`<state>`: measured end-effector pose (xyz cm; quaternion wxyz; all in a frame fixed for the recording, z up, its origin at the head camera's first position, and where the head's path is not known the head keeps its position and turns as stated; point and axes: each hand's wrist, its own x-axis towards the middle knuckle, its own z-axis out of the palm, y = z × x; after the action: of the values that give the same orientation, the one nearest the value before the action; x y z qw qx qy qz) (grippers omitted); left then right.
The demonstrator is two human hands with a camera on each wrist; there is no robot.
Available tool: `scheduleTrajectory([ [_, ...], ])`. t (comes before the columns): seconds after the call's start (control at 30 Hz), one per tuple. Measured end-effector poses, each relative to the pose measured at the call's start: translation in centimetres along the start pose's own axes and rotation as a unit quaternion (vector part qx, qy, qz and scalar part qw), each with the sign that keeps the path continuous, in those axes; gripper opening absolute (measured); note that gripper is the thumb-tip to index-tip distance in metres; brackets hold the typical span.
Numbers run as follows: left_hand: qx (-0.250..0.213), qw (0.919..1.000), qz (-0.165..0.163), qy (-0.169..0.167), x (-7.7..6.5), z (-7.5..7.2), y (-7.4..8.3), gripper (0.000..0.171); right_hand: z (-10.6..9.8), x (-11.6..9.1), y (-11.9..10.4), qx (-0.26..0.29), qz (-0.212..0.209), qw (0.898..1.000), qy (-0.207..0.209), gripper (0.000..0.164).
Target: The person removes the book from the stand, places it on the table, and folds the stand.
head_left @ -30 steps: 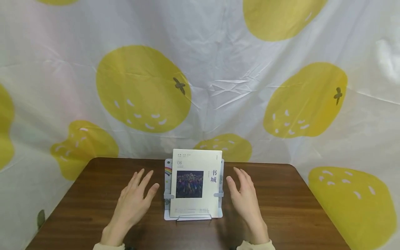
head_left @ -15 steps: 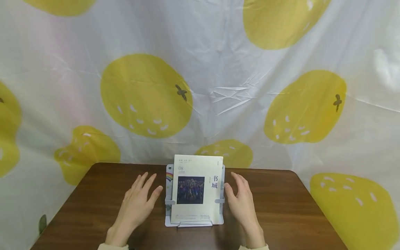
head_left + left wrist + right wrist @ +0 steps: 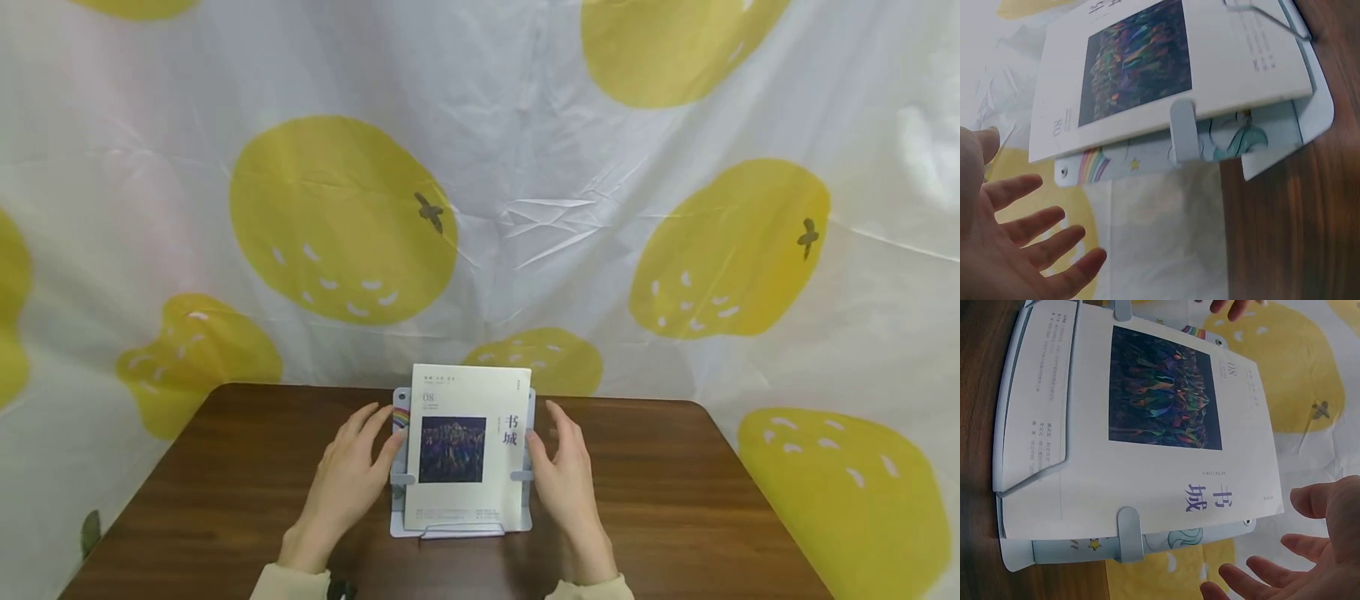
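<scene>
A white book (image 3: pixel 450 500) with a dark picture on its cover stands leaning back on a pale blue book stand (image 3: pixel 401 454) with a rainbow print. Two grey side clips (image 3: pixel 1184 130) and a wire bar (image 3: pixel 1035 477) at the bottom lie across the book's front. My left hand (image 3: pixel 347 471) is beside the stand's left edge, fingers spread and relaxed. On the other side, my right hand (image 3: pixel 564 475) has its thumb close to the stand's right edge, fingers loosely bent. Both wrist views show bare space between the fingers and the stand.
The stand rests on a dark brown wooden table (image 3: pixel 675 500). Behind the table hangs a white curtain (image 3: pixel 510 167) printed with large yellow fruit, close to the table's back edge.
Both hands have moved inward, the left to the right and the right to the left, nearer the stand's sides. The book and stand stay in place; the head view shifts slightly.
</scene>
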<state>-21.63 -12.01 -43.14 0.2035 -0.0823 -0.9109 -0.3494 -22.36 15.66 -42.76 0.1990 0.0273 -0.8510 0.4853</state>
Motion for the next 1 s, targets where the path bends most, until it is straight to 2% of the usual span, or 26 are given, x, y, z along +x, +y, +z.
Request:
scheduleTrajectory([
  [0.27,-0.06,0.9979,-0.01,0.024,0.9,1.5,-0.1,0.046,1.8,0.6,0.1,0.052,0.028,0.998,-0.007,0.052],
  [0.57,-0.112,0.9921,-0.054,0.021,1.8,3.3,0.1,0.044,3.8,0.4,0.8,0.031,0.029,0.999,0.019,0.053],
  [0.73,-0.127,0.9895,-0.061,0.03,2.1,4.0,0.1,0.041,4.2,0.5,0.9,0.028,0.044,0.998,0.032,0.051],
  [1.0,-0.155,0.9818,-0.076,0.078,2.1,4.8,0.5,0.035,5.1,0.7,0.9,0.038,0.08,0.995,0.051,0.04],
])
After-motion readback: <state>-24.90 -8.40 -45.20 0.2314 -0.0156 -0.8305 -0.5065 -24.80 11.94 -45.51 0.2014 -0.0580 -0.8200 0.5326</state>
